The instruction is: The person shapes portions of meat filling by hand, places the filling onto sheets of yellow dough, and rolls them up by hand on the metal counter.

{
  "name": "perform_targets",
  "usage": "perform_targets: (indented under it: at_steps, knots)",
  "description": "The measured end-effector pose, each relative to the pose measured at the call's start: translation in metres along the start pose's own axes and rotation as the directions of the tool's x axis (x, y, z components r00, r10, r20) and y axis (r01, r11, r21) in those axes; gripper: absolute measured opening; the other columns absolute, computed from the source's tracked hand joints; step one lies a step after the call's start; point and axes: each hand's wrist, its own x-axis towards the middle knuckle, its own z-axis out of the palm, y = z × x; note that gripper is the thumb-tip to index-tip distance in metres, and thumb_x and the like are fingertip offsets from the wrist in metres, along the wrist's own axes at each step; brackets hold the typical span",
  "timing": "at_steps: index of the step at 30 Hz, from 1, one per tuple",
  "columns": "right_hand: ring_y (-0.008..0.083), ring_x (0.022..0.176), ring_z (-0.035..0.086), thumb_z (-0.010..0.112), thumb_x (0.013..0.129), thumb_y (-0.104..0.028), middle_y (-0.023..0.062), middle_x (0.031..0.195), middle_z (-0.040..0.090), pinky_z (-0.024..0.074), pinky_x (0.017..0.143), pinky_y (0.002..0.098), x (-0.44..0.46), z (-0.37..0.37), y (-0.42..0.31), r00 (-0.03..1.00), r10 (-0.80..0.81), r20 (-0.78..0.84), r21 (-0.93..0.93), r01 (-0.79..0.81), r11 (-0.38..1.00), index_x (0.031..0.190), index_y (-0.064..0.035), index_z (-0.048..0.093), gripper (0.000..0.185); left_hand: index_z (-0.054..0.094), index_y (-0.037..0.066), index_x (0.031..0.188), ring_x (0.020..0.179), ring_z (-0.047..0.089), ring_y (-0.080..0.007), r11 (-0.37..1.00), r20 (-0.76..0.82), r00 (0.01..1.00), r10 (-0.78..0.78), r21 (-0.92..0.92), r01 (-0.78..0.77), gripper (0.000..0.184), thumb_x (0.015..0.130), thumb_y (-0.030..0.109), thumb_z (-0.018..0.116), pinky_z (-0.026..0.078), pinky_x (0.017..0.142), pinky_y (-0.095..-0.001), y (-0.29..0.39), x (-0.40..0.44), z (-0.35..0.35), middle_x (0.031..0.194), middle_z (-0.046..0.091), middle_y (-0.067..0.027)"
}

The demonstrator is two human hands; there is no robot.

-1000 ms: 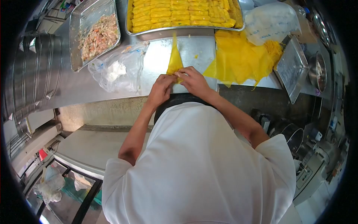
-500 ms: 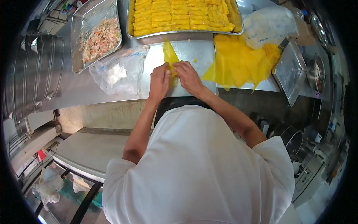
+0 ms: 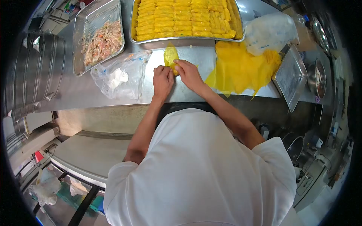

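Between my two hands lies a partly rolled yellow spring roll point(image 3: 175, 69) on the metal worktop, with a loose flap of its wrapper pointing away from me. My left hand point(image 3: 163, 81) has its fingers curled against the roll's left side. On the other side, my right hand point(image 3: 189, 75) pinches the roll with thumb and fingers. Past the hands stands a tray point(image 3: 188, 38) packed with rows of finished yellow spring rolls point(image 3: 183, 22). A stack of yellow wrapper sheets point(image 3: 235, 67) is spread to the right of my right hand.
At the upper left, a metal tray point(image 3: 78, 56) holds minced filling point(image 3: 102, 43). A plastic bag with white paste point(image 3: 118, 76) lies left of my hands. To the right are a clear plastic bag point(image 3: 270, 32), a shallow tray point(image 3: 291, 77) and a bowl point(image 3: 316, 79).
The wrapper's long pointed flap is now shorter as the roll is turned up, away from me. My left fingers have curled in, and the right hand stays on the roll.
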Motion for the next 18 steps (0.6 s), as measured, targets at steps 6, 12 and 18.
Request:
perform_targets:
  at_steps: [6,12,18]
  knots:
    - [0.0308,0.099,0.056,0.060,0.083,-0.006,0.0118,0.104,0.063,0.0482,0.084,0.0390,-0.003,-0.014,0.004,0.963,-0.047,0.265,-0.182,0.098,0.978,0.100,-0.0036,0.066,0.018,0.067,0.002,0.096,0.095,0.053,-0.0345,0.995,0.029,0.995,-0.095,0.016,0.094,0.015,0.085,0.009,0.061,0.045,0.083,-0.0397,0.003,0.007,-0.002,0.094,0.061,-0.0158]
    - [0.0349,0.100,0.051,0.064,0.080,-0.005,0.0137,0.100,0.060,0.0451,0.088,0.0406,0.009,-0.007,0.002,0.981,0.008,0.195,-0.305,0.053,0.951,0.098,-0.0017,0.066,0.019,0.069,0.005,0.101,0.090,0.055,-0.0286,0.976,-0.048,0.975,0.219,0.014,-0.218,0.024,0.079,0.015,0.070,0.044,0.081,-0.0392,-0.006,0.003,-0.001,0.093,0.062,-0.0102]
    - [0.0355,0.101,0.051,0.062,0.078,-0.003,0.0141,0.099,0.061,0.0445,0.088,0.0417,0.001,-0.011,0.006,0.966,-0.169,0.197,-0.173,0.204,0.964,0.102,-0.0003,0.064,0.024,0.068,0.004,0.103,0.096,0.053,-0.0296,0.995,0.081,0.991,0.102,0.013,-0.104,0.025,0.080,0.014,0.070,0.043,0.085,-0.0384,-0.016,0.014,0.001,0.095,0.061,-0.0112]
